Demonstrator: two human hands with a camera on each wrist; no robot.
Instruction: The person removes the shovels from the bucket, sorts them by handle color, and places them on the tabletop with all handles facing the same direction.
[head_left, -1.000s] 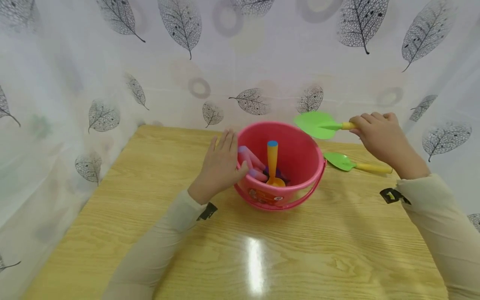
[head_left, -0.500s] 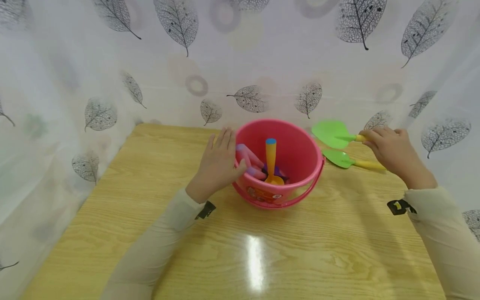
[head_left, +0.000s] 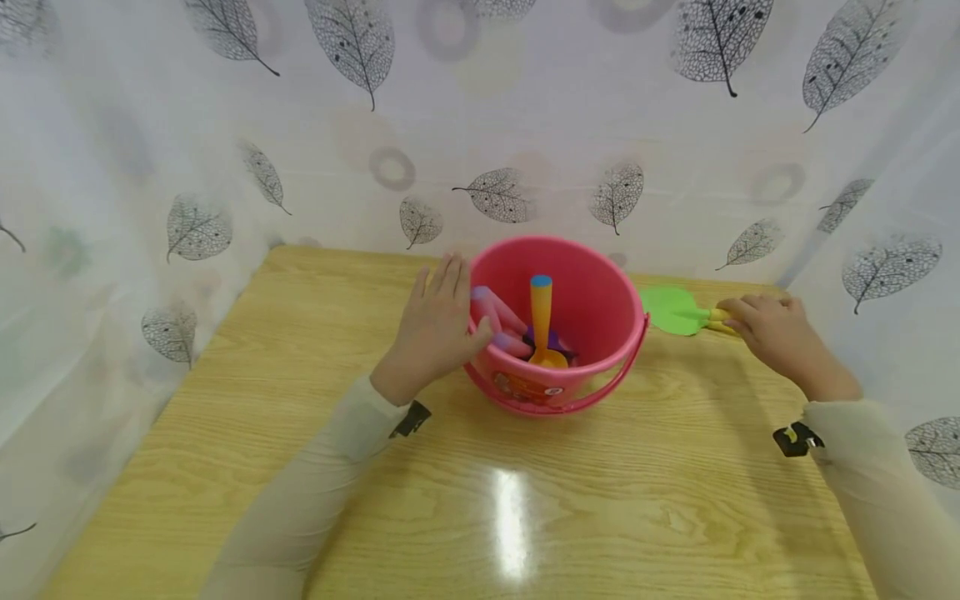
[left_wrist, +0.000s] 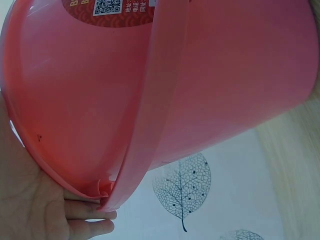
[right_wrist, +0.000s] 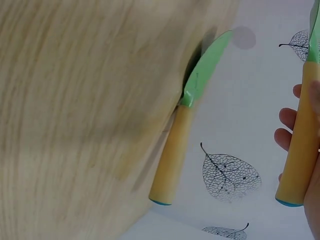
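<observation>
Right hand (head_left: 787,346): grips yellow-handled trowel (head_left: 672,312) | left hand (head_left: 431,333): touches bucket (head_left: 592,304)

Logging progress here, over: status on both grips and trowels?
Left grip touching pink bucket. Right grip holding green trowel by yellow handle. Possibly in the way below: second trowel on table.

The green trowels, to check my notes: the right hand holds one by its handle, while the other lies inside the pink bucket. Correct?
Not quite: the other trowel lies on the table, not inside the pink bucket, as the right wrist view shows. The right hand does hold one trowel by its handle.
</observation>
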